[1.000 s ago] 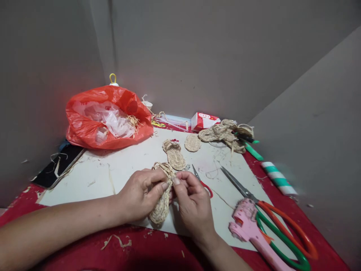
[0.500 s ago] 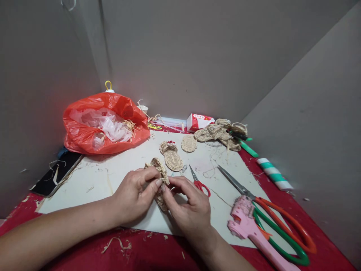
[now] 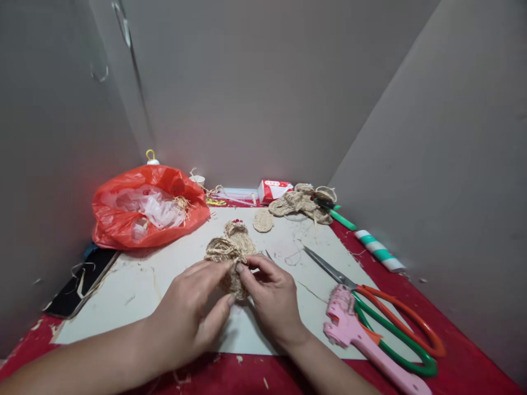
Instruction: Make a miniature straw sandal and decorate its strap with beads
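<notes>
Both my hands are on a small woven straw slipper (image 3: 222, 249), held up over the white board. My left hand (image 3: 189, 307) grips its near side, index finger along the top and thumb lower at the sole. My right hand (image 3: 274, 299) pinches the slipper's right edge between thumb and index finger. Parts of the slipper are hidden behind my fingers. Just behind it lies another straw slipper (image 3: 241, 236) with red beads on top. A flat oval straw sole (image 3: 263, 220) rests a little farther back.
Large scissors (image 3: 349, 282) with orange and green handles lie at the right, partly under a pink glue gun (image 3: 349, 323). An open red plastic bag (image 3: 107, 225) with straw scraps sits back left by a phone (image 3: 78, 291). More straw pieces (image 3: 296, 203) lie beside a red-white box (image 3: 274, 191).
My view has tilted up slightly. The slipper in my hands has turned to show its looped top, and my left thumb has moved down away from my right fingertips.
</notes>
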`<state>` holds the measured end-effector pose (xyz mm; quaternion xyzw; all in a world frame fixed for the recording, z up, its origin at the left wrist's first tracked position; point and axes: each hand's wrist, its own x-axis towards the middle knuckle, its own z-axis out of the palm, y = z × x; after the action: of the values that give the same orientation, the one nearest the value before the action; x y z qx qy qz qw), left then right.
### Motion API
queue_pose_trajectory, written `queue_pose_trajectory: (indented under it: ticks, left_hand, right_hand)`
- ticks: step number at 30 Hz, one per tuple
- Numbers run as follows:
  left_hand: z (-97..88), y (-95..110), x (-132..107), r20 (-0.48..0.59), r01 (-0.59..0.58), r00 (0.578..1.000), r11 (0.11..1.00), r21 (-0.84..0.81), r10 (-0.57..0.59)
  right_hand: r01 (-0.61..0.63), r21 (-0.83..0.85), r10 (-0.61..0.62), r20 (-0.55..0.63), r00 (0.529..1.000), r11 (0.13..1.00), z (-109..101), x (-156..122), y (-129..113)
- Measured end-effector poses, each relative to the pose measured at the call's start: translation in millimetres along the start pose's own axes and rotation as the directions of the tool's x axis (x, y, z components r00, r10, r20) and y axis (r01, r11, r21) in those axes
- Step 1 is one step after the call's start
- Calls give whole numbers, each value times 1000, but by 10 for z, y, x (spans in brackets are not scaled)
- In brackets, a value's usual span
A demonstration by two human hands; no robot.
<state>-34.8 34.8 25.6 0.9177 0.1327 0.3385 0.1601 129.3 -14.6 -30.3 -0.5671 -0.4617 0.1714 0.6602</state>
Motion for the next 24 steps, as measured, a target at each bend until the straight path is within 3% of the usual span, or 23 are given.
queue_pose_trajectory:
  ticks: [2, 3, 5, 6, 7, 9, 11, 13, 17, 19, 21, 24]
  left_hand:
    - [-77, 35, -27, -93, -51, 994, 997, 57, 56]
    - [-102, 32, -35, -190, -36, 981, 998, 47, 44]
    - [-110, -13, -27, -412, 56, 906, 993, -102, -93]
    - [-93, -49, -9, -466, 81, 867, 974, -213, -174]
    - [-63, -85, 15, -431, 136, 860, 935, -327, -275]
    - [20, -140, 71, -220, 253, 875, 794, -552, -431]
    - [107, -150, 116, 58, 368, 874, 578, -728, -483]
    - [176, -118, 137, 194, 451, 831, 427, -784, -521]
    - [248, -38, 130, 323, 527, 703, 160, -834, -634]
    - [270, -28, 122, 352, 514, 663, 60, -855, -661]
    - [288, -40, 114, 354, 489, 650, 14, -872, -672]
    - [307, -70, 106, 347, 466, 665, 4, -885, -662]
  right_hand:
    - [-95, 96, 97, -15, 995, 991, 3, 38, 19]
    - [-133, 151, 136, -12, 991, 980, 5, 54, 24]
    - [-188, 261, 194, 3, 981, 947, 8, 78, 21]
    - [-208, 313, 214, 14, 977, 927, 9, 87, 15]
    - [-225, 360, 231, 28, 973, 905, 10, 93, 6]
    - [-258, 439, 256, 66, 964, 860, 16, 97, -18]
    - [-296, 495, 274, 120, 954, 817, 29, 85, -42]
    - [-340, 533, 288, 181, 940, 775, 53, 55, -62]
    - [-433, 588, 311, 302, 901, 683, 117, -26, -85]
    - [-473, 609, 326, 343, 881, 637, 145, -56, -93]
    - [-506, 623, 344, 370, 863, 597, 161, -70, -101]
    - [-550, 627, 373, 405, 835, 551, 165, -70, -106]
